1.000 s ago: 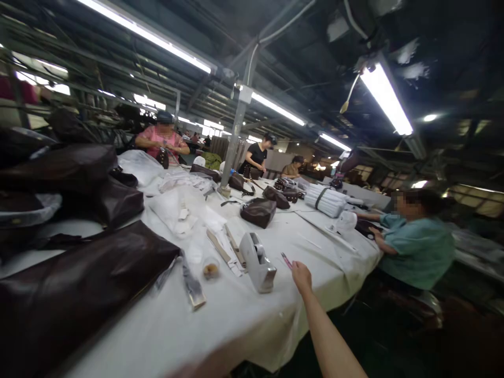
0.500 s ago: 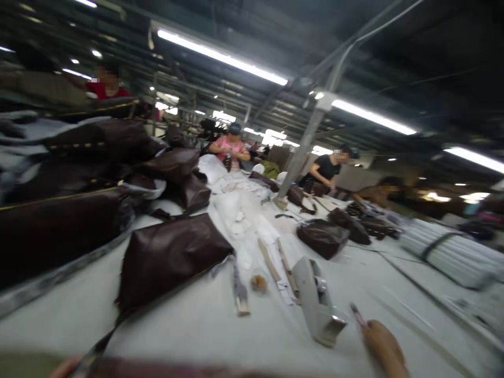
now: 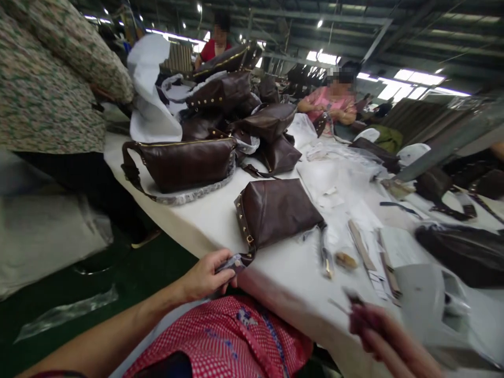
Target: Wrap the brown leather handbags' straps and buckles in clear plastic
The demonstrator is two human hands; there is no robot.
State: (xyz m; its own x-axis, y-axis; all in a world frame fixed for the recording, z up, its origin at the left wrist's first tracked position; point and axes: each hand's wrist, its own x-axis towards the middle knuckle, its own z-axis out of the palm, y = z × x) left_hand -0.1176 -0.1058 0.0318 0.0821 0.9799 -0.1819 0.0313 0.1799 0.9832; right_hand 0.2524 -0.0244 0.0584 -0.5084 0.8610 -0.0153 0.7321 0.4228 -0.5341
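My left hand (image 3: 207, 274) is closed in a pinch on the end of a dark brown strap (image 3: 235, 261) at the near table edge. The strap belongs to a brown leather bag (image 3: 275, 210) with gold studs that lies flat on the white table (image 3: 205, 218). My right hand (image 3: 388, 341) is at the lower right, smeared by motion, closed around a small pink-handled tool (image 3: 356, 310). A grey tape dispenser (image 3: 429, 304) stands just right of that hand.
A larger brown bag (image 3: 185, 163) and a heap of several more bags (image 3: 236, 100) lie further back. A person in a patterned top (image 3: 47, 89) stands at the left. Workers sit at the far end. Paper strips (image 3: 364, 247) and a small dish (image 3: 345, 260) lie mid-table.
The view has swung left and down. My left hand came into sight and took hold of the bag's strap. My right hand drew back from beside the tape dispenser with the pink tool.
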